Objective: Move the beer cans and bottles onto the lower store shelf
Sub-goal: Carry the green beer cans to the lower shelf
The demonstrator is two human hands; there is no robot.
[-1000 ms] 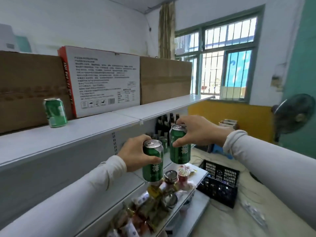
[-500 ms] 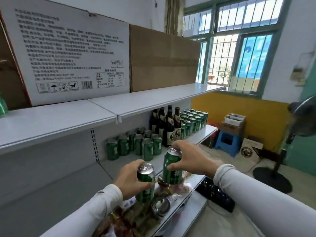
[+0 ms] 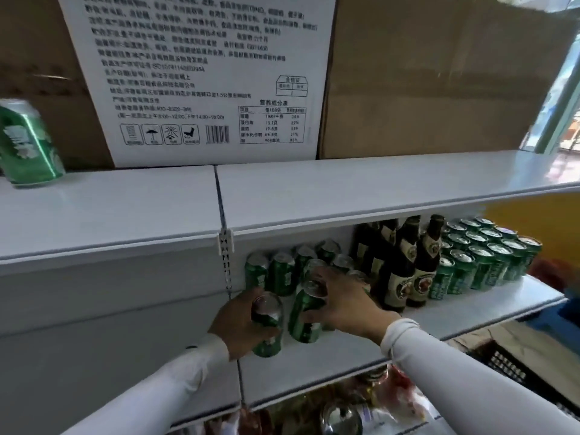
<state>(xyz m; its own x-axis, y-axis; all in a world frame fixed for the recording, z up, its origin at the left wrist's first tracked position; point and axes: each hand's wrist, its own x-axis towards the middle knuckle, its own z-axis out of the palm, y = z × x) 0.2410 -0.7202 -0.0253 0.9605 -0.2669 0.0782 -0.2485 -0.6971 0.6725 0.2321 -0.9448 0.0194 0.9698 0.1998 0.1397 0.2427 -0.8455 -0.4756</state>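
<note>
We have a green beer can in each hand, both down at the lower shelf (image 3: 455, 312), in front of the cluster of cans (image 3: 282, 271) already standing near the back wall. Our left hand (image 3: 237, 324) wraps its fingers around the left can (image 3: 266, 328), which leans a little and looks close to the shelf surface; whether its base touches yet we cannot tell through the blur. Our right hand (image 3: 342, 304) grips the right can (image 3: 306, 312) from the side and top, fingers curled over the rim, and this one sits just beside the left can. To place them well, we judge it best to bring each can upright before letting it take its own weight, then press the base flat and slide it back until it sits just in front of the standing row, not nudging those cans into one another. The dark bottles (image 3: 405, 268) stand just to the right of our right hand, so we should keep that wrist from swinging outward as the fingers open, since a tall bottle would likely tip easily. Releasing one hand at a time seems safer than both together. One more green can (image 3: 28, 146) waits on the upper shelf (image 3: 110, 211), beside the white carton (image 3: 204, 73), and is probably next.
</note>
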